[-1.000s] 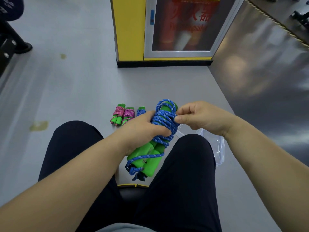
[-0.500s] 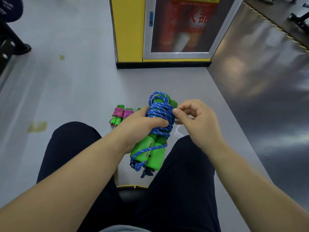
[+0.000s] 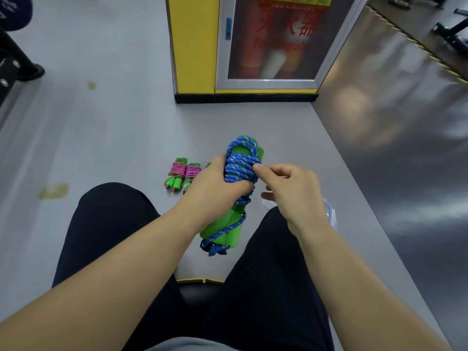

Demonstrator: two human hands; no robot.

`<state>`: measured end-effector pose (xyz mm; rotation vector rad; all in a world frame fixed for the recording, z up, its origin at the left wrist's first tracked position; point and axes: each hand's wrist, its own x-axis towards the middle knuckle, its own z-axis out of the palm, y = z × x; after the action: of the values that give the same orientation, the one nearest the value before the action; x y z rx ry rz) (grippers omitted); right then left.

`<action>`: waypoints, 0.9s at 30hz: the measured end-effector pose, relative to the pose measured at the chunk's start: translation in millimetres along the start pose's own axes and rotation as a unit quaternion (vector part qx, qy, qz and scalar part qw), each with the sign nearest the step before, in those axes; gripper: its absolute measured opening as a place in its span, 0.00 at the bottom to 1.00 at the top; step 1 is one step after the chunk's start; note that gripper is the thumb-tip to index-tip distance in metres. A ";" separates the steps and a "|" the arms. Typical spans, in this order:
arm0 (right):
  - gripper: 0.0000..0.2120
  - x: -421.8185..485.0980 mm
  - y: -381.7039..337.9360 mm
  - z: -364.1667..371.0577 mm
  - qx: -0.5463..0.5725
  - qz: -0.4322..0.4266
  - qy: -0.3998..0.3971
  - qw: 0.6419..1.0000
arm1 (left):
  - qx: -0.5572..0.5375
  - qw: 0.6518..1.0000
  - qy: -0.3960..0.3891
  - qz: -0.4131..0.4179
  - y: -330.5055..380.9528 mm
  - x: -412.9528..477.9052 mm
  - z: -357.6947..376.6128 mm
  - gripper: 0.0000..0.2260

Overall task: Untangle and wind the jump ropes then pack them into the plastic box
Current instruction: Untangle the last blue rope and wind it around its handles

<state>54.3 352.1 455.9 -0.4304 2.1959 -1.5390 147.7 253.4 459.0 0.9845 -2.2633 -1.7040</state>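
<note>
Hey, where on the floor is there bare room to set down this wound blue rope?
Bare grey floor lies between the pink-wound green-handled ropes and the yellow cabinet, and wider still to their left. It is crowded by your right knee, where the clear plastic box sits, and between your knees, where your left hand holds the blue rope bundle.

Grey floor (image 3: 114,127) all the way up, and there's a yellowish stain (image 3: 53,191) on it at left, a smaller spot (image 3: 91,85) further off. Straight ahead stands a yellow cabinet (image 3: 193,46) on a black plinth (image 3: 245,98), its metal-framed glass door (image 3: 273,46) bearing red lettering, with blurred red shapes behind. To the right, a dark glossy floor (image 3: 405,148) catching reflections, a striped strip (image 3: 415,41) at its far side. Black equipment (image 3: 15,64) pokes in at the left edge
</note>
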 end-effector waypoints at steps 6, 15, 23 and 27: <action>0.08 2.9 2.3 4.2 0.018 0.002 -0.024 1.000 | 0.003 1.000 -0.002 -0.001 -0.4 1.6 -3.4 0.14; 0.11 11.9 8.6 -18.3 -0.125 -0.209 -0.073 0.967 | -0.133 0.990 -0.025 -0.037 -6.2 7.8 -9.3 0.23; 0.08 12.4 19.3 -30.3 0.126 0.034 -0.152 0.980 | -0.163 0.983 -0.085 -0.003 -7.4 7.8 2.2 0.25; 0.11 12.5 12.7 -25.2 -0.015 -0.004 -0.109 0.994 | -0.076 0.994 -0.070 0.021 -6.3 8.3 2.9 0.25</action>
<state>30.7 370.7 449.4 -0.5882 2.0535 -1.3933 142.5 250.1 450.2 0.8037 -2.1787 -1.9485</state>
